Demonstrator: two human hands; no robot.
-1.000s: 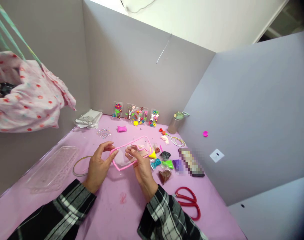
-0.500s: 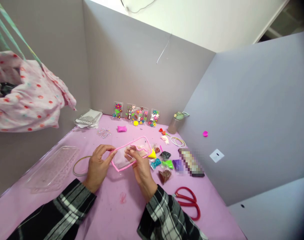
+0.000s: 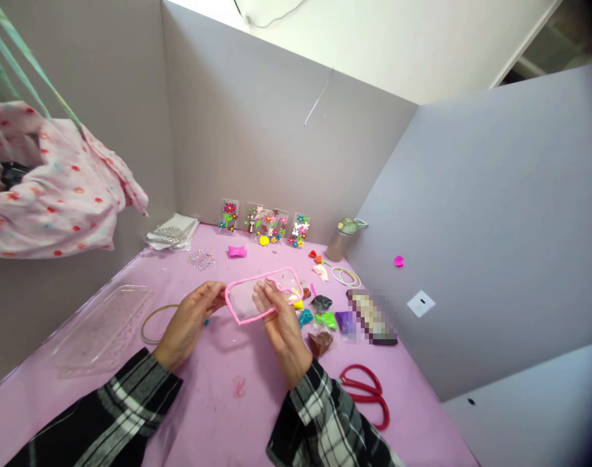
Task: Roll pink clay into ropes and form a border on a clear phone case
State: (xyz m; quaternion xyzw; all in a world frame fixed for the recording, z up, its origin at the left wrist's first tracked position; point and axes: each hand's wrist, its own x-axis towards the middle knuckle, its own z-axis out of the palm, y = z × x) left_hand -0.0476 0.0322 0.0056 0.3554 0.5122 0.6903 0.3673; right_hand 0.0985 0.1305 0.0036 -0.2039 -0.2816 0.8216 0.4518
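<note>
Both my hands hold a clear phone case [image 3: 247, 299] edged with a pink clay strip, a little above the pink table [image 3: 218, 402]. My left hand [image 3: 191, 321] pinches the case's left end with thumb and fingers. My right hand [image 3: 279, 324] grips its lower right edge, thumb pressed on the pink rim. Small bags of coloured clay [image 3: 325, 318] lie just to the right of my right hand.
Red scissors [image 3: 367, 392] lie at the right front. A pixelated flat object [image 3: 371, 316], white rings [image 3: 345, 275] and a bottle [image 3: 342, 239] sit near the right wall. Decorated cases [image 3: 267, 224] lean on the back wall. A clear tray [image 3: 104, 327] and a hoop [image 3: 152, 322] lie left.
The case has tilted flatter and shifted slightly right and up. My left hand has slid along to pinch its left end.
</note>
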